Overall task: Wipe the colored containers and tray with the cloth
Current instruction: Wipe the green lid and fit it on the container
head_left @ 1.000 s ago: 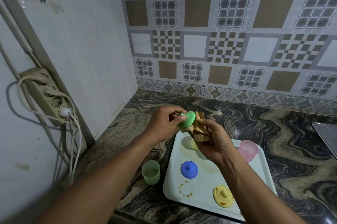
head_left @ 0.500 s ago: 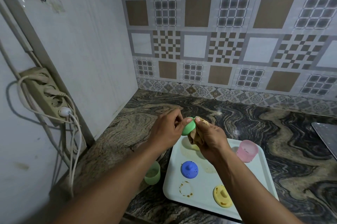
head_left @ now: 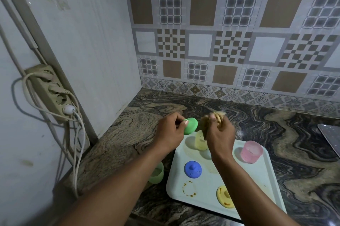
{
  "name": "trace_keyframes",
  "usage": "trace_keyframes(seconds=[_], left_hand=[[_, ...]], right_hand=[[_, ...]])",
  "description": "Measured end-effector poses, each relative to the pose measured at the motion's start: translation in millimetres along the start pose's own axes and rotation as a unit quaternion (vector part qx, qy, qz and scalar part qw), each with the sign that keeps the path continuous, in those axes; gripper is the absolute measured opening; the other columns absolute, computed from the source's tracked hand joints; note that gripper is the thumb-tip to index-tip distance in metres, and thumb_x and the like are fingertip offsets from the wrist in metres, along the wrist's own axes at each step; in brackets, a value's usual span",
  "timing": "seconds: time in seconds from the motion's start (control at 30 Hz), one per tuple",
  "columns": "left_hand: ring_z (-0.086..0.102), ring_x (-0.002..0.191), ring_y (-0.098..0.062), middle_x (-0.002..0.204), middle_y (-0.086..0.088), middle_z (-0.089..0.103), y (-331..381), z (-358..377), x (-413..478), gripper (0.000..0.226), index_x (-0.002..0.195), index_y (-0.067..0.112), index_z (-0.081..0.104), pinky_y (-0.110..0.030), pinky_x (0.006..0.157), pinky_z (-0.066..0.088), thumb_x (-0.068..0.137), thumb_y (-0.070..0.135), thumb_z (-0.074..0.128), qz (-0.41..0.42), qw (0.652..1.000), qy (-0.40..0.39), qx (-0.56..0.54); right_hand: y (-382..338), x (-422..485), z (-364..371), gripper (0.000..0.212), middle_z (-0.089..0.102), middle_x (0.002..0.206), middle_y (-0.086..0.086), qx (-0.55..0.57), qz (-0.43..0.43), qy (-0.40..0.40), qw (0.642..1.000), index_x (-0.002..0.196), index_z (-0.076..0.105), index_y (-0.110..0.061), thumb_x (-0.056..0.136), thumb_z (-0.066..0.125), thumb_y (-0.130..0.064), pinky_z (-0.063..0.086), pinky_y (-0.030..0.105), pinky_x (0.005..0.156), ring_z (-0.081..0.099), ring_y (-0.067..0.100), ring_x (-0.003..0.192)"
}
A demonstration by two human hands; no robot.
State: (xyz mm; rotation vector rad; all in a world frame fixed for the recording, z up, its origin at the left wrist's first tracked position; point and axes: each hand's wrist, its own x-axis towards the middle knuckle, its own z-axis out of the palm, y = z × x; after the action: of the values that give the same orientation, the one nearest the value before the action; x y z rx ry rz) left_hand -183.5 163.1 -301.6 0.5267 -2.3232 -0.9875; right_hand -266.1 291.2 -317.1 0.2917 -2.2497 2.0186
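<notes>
Now the left hand (head_left: 171, 131) pinches the green lid (head_left: 190, 126) by its edge and holds it up in the air, just past the tray's 11 o'clock corner. The right hand (head_left: 219, 133) is curled tight round the bunched-up cloth (head_left: 219, 115), just beside the lid at its 3 o'clock side, with a small gap between them. So the step looks like cleaning the green lid. On the tray (head_left: 253, 179) a yellow cup (head_left: 200, 141) stands at 11 o'clock, a pink cup (head_left: 251, 154) at 2 o'clock, a blue lid (head_left: 192, 169) at 9 o'clock and a yellow lid (head_left: 225, 199) at 6 o'clock. A brown ring mark (head_left: 188, 188) sits at 7 o'clock. A green cup (head_left: 156, 173) stands on the counter (head_left: 276, 133), off the tray at its 9 o'clock side, partly hidden by the left arm. Next, I think the cloth must touch the lid again and rub it all round, or the lid goes down and another dirty piece comes up. Most of the job looks still to do.
</notes>
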Motion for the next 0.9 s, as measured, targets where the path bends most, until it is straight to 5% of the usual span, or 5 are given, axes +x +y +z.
trace_keyframes(seconds=[0.27,0.43,0.63,0.77,0.9], left_hand=[[0.062,0.079,-0.017,0.086,0.003,0.066,-23,-15,1,0.013,0.089,0.015,0.064,-0.042,0.071,0.055,0.094,0.027,0.065,-0.022,0.997,0.047,0.051],[0.062,0.078,-0.015,0.087,0.002,0.069,-23,-18,-1,0.015,0.092,0.012,0.068,-0.032,0.069,0.052,0.094,0.027,0.067,-0.060,0.996,0.056,0.032],[0.060,0.076,-0.007,0.086,0.005,0.068,-22,-20,-8,0.014,0.092,0.014,0.068,-0.023,0.064,0.047,0.095,0.027,0.066,-0.079,0.993,0.086,0.021],[0.062,0.082,-0.012,0.090,0.003,0.067,-32,-21,-23,0.013,0.093,0.015,0.067,-0.030,0.069,0.049,0.096,0.027,0.064,-0.097,0.991,0.085,0.027],[0.059,0.080,-0.009,0.088,0.006,0.066,-44,-35,-28,0.016,0.092,0.015,0.066,-0.023,0.065,0.043,0.096,0.030,0.064,-0.108,0.989,0.086,0.045]], right_hand=[[24,-23,-9,0.042,0.076,0.104,0.000,-0.127,-0.343,-0.231,0.902,0.111,0.075,-0.014,0.083,0.054,0.009,0.051,0.012,0.085,0.067,0.007,0.094],[8,-20,7,0.035,0.077,0.101,0.001,0.028,-0.054,-0.155,0.986,0.112,0.073,-0.023,0.093,0.051,-0.003,0.060,0.045,0.077,0.074,0.024,0.089],[-25,-23,23,0.019,0.067,0.077,0.014,0.304,0.347,-0.218,0.860,0.101,0.063,-0.002,0.103,0.045,-0.008,0.053,0.028,0.057,0.061,0.021,0.059],[-28,-30,31,0.020,0.058,0.073,0.012,0.322,0.377,-0.229,0.838,0.093,0.061,0.000,0.101,0.043,-0.003,0.038,0.020,0.036,0.049,0.014,0.042],[-22,-39,24,0.022,0.061,0.064,0.015,0.141,0.268,-0.332,0.893,0.086,0.058,0.002,0.101,0.042,0.004,0.050,0.028,0.042,0.063,0.025,0.049]])
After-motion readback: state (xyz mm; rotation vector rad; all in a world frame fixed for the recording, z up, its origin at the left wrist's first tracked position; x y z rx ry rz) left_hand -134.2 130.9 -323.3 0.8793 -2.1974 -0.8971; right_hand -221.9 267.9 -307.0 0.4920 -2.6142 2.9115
